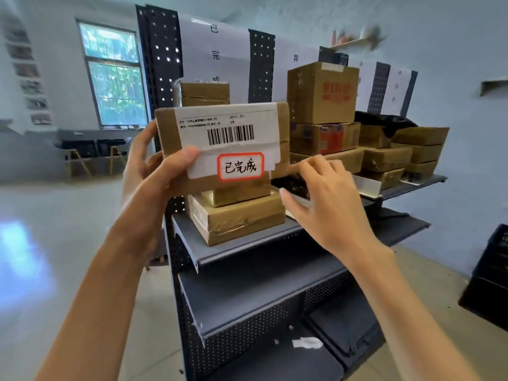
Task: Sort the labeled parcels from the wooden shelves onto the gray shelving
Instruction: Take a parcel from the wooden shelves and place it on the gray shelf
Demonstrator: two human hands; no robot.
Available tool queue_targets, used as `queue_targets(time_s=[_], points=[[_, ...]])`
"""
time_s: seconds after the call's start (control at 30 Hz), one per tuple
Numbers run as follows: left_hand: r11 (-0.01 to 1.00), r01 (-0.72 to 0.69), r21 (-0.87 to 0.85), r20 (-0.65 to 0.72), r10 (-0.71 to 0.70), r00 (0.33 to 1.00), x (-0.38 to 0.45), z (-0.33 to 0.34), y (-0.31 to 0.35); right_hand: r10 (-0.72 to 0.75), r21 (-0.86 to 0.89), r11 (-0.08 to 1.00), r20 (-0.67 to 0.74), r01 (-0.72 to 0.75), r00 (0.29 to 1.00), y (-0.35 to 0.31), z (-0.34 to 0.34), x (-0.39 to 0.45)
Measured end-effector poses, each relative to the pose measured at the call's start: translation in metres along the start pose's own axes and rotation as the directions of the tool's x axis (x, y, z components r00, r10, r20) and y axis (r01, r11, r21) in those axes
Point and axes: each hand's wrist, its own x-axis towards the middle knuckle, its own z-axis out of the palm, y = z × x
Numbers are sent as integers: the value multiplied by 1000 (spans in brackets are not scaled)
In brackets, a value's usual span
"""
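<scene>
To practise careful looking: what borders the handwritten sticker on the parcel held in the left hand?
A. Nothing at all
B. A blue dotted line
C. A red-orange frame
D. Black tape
C: the sticker on the parcel gripped by the left hand has a red-orange frame around its handwritten characters.

We see a flat brown parcel [220,144] held up with its face toward us. It has a white barcode label and a red-edged sticker [240,166]. Behind it, more brown parcels [239,215] sit stacked on the gray shelving [247,243].
</scene>
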Motion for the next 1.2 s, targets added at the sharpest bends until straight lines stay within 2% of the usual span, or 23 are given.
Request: queue_targets(time_s=[0.3,0.53,0.87,1.2], points=[[989,-86,123,-164,106,981,147,-5,-29,-99,35,994,-115,104,988,38,71,152],[979,-65,195,-158,97,983,219,-11,-56,-141,93,983,-182,160,973,51,121,224],[978,-14,209,-154,47,987,244,-14,-96,-160,40,985,-198,171,967,72,163,252],[979,37,203,-167,-2,986,245,-11,-106,-140,60,986,-179,153,974,78,162,246]])
